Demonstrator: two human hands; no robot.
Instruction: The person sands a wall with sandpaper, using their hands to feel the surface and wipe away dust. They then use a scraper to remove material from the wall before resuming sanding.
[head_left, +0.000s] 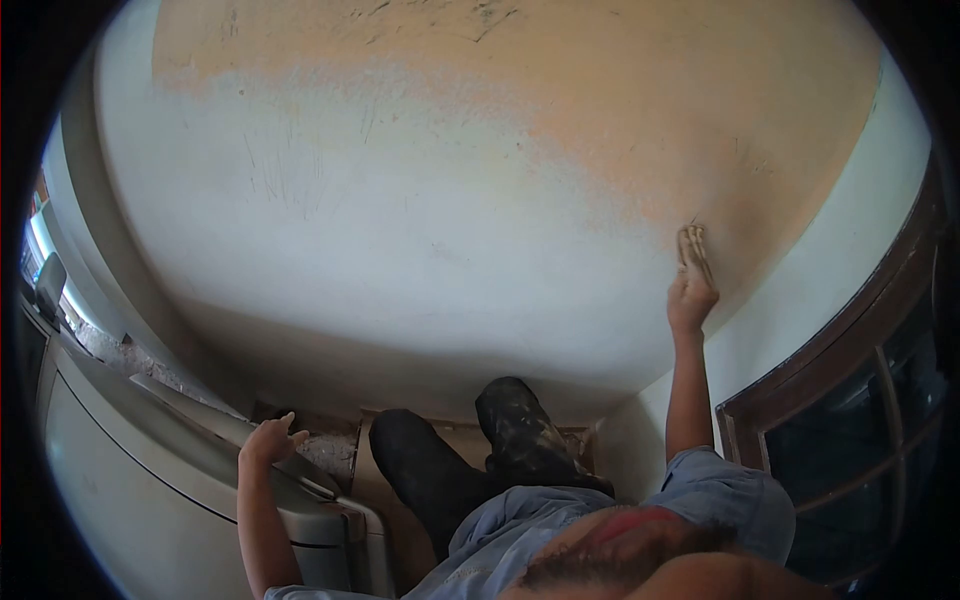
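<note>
My right hand [694, 270] reaches up to the wall [420, 220], its fingers pressed together against the surface where orange-tan meets white. The fingers look dusty. I cannot tell what, if anything, lies under them. Low on the left, my left hand [270, 440] hangs over the edge of a light-coloured car [150, 460], empty, with its fingers apart. The wall's upper part is orange-tan with dark scuffs at the top. Below a ragged boundary it is whitish, with thin dark scratches on the left.
A dark wooden window frame [790, 385] with glass panes stands close on the right. The car fills the lower left, its side mirror [50, 283] at the far left. Below me, my dark, stained trousers [525, 425] reach close to the wall's base.
</note>
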